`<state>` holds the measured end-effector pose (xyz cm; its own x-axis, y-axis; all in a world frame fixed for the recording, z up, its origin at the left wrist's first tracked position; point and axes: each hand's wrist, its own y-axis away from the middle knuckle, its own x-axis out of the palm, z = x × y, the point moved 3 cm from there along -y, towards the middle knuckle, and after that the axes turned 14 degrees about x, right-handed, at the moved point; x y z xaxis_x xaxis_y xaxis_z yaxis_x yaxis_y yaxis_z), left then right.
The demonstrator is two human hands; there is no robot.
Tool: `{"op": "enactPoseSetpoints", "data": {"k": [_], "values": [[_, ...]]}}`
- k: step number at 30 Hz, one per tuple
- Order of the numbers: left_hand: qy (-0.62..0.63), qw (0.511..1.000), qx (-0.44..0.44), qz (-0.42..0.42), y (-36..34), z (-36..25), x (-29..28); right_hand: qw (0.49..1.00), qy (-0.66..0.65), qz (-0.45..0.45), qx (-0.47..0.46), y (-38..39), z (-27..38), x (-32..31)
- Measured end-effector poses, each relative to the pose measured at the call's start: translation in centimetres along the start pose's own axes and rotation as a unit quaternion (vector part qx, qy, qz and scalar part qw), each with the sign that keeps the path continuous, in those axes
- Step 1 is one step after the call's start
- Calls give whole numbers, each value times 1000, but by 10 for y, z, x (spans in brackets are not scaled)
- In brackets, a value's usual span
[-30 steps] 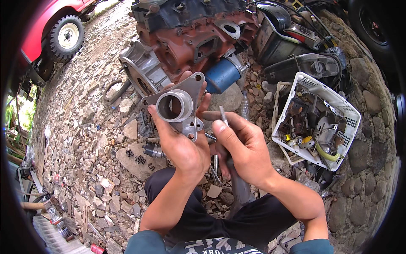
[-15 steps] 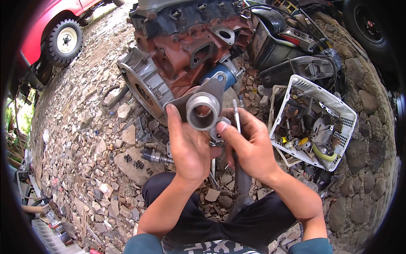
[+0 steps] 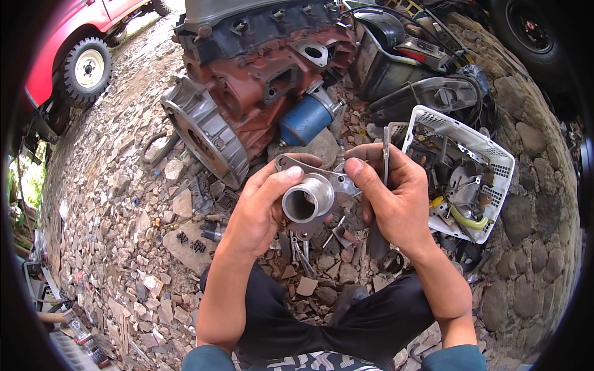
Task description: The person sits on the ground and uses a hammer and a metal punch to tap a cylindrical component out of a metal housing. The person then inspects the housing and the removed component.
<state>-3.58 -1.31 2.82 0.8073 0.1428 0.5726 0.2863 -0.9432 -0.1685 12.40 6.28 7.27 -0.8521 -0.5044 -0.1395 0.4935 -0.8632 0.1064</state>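
A grey metal pipe flange (image 3: 317,193), with a short round tube standing out of a flat plate with bolt holes, is held between my hands above my lap. My left hand (image 3: 257,213) is closed round its left side, thumb against the tube. My right hand (image 3: 399,201) pinches the plate's right corner between thumb and fingers. A slim metal rod-like tool (image 3: 386,154) also sticks up between the right hand's fingers; its lower part is hidden. Beyond the hands stands a red-brown engine block (image 3: 247,93) with a blue oil filter (image 3: 306,120) on its side.
A white plastic crate (image 3: 495,201) of metal parts stands at the right, by a stone wall (image 3: 526,222). Several small dark bolts (image 3: 192,241) lie on a flat stone at the left. Hand tools (image 3: 302,253) lie on the rubble below the flange. A red vehicle (image 3: 55,43) is at the far left.
The flange has turned and come lower, its tube now at the lower left. My left fingers have wrapped round it. My right hand has moved right, still with the rod.
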Motion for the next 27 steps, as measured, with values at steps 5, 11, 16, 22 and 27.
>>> {"op": "enactPoseSetpoints", "data": {"k": [5,11,16,22,27], "values": [[53,997,29,-51,4,6,5,999,27,-15,-35,2,0,-4],[23,985,86,-150,4,8,3,981,189,12,-49,21,22,-6],[37,984,64,-160,5,9,-4,983,167,61,-46,25,17,8],[-12,992,95,-80,9,6,9,964,254,52,-58,19,7,10],[-147,968,196,-41,12,0,30,975,212,57,-41,18,3,9]]}}
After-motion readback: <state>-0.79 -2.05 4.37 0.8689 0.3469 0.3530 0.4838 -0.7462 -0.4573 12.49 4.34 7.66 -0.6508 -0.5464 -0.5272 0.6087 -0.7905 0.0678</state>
